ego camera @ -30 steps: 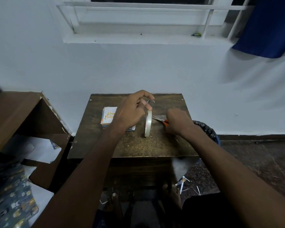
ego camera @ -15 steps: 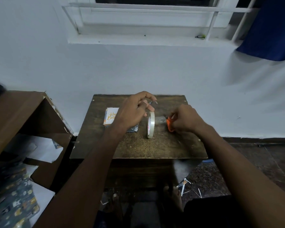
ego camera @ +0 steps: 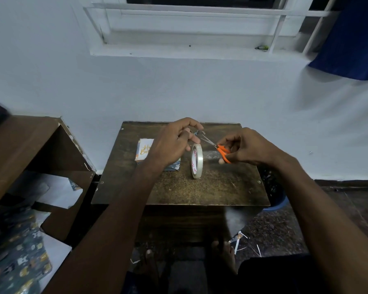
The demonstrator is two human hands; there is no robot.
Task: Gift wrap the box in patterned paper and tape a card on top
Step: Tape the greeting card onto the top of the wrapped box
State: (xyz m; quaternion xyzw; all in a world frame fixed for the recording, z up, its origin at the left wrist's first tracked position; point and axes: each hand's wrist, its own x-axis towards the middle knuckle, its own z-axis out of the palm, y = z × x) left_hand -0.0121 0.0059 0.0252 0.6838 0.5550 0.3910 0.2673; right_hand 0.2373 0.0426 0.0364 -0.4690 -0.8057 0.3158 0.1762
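Here, left hand (ego camera: 174, 143) pinching tape end (ego camera: 197, 132); right hand (ego camera: 249, 148) gripping orange scissors (ego camera: 222, 152).

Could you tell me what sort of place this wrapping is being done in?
Probably a room in a home, used as a makeshift craft corner: a small wooden table against a white wall under a barred window, a blue cloth hanging beside it, paper offcuts on the floor.
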